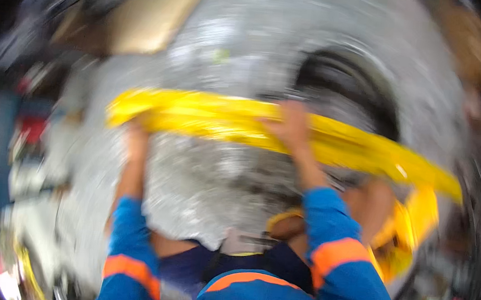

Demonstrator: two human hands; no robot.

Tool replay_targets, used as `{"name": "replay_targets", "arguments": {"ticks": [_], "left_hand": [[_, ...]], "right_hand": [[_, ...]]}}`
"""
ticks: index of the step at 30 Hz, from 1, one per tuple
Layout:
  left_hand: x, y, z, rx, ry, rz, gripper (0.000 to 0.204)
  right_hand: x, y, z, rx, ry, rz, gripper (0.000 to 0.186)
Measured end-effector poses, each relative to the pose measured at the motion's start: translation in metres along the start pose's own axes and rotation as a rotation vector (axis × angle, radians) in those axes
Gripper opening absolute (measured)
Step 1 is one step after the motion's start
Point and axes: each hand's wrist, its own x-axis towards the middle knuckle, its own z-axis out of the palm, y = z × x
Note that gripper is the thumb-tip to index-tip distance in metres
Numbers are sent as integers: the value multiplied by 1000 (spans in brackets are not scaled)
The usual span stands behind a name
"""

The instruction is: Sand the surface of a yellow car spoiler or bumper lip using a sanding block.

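A long, shiny yellow plastic strip (215, 115) stretches across in front of me, from the left to the far right, bowing down at its right end. My left hand (139, 126) is closed on its lower edge near the left end; the fingers are partly hidden and blurred. Around the middle of the strip, my right hand (293, 126) grips it, with fingers over its front. A dark round tyre (384, 98) lies on the floor just beyond the strip, which crosses its near side.
More yellow plastic (421, 216) hangs or lies by my right leg. A tan cardboard sheet (162, 7) rests on the grey floor (190, 186) at the far left. Blurred clutter, with a red item (33, 129), lines the left side. At the upper right is a brown blurred shape (476, 52).
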Motion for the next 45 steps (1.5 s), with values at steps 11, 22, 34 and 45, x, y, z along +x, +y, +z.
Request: {"name": "replay_targets", "arguments": {"ticks": [11,22,34,45], "left_hand": [[1,29,-79,-430,386,-5,37],[3,24,-61,-577,290,-305,48],[7,38,-50,-251,478,-239,27],[6,19,-60,-107,496,-13,36]], "right_hand": [[12,-6,-9,-289,-103,-78,61],[13,-3,-6,-357,-56,-110,61],[13,-2,-8,-309,-84,-120,61],[14,-5,-10,-297,-201,1,65]]}}
